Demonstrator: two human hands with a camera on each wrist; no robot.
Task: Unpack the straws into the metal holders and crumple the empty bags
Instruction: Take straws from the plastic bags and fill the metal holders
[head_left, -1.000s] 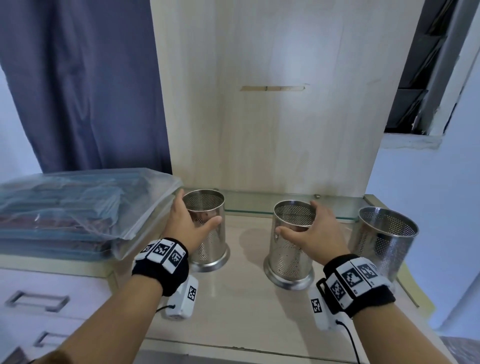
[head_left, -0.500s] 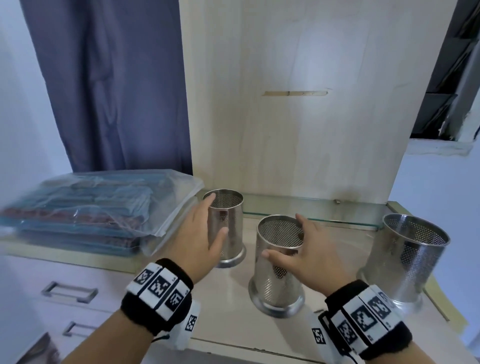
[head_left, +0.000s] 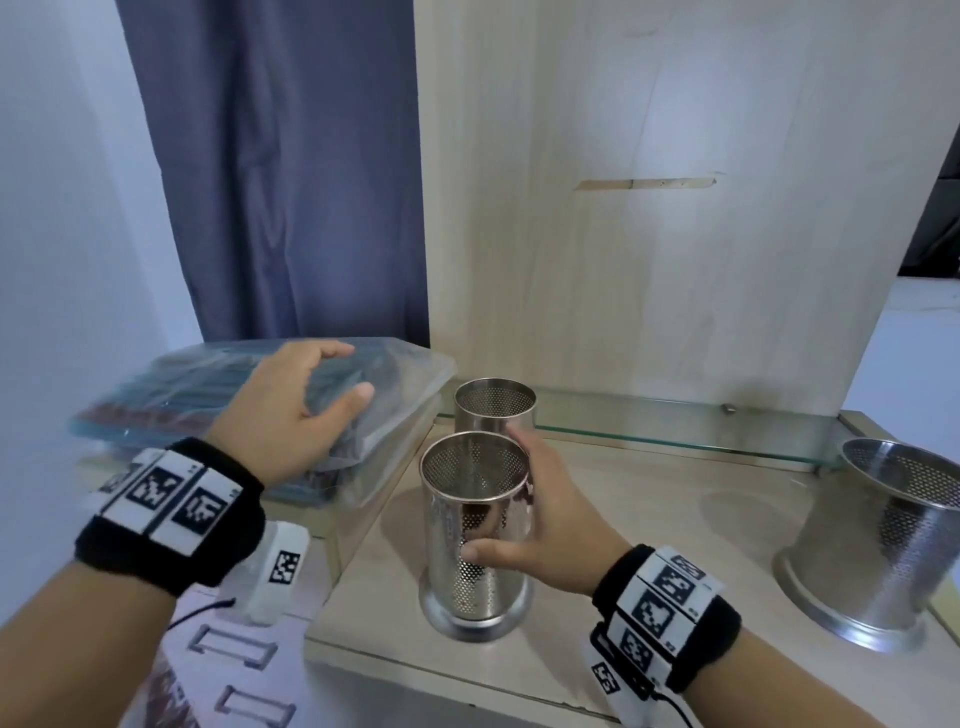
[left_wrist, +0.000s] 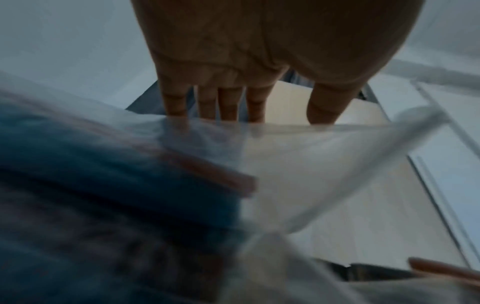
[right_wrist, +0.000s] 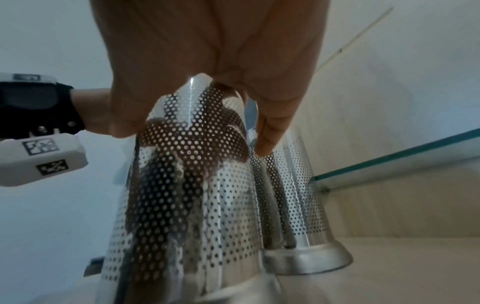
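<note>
Left hand (head_left: 283, 410) now over bagged straws (head_left: 218, 400); holders (head_left: 475, 525) empty.

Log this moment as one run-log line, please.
left hand: over bagged straws, grip unclear | right hand: grips near holder | far holder, wide holder: empty | straws: not unpacked

Left hand (head_left: 283, 410) reaching out palm down, fingers (left_wrist: 228, 102) loosely spread and slightly curved, thumb apart, right hand (head_left: 540, 525) wrapped round a holder (head_left: 475, 530), thumb in front, fingers behind, both wrists in black bands
</note>
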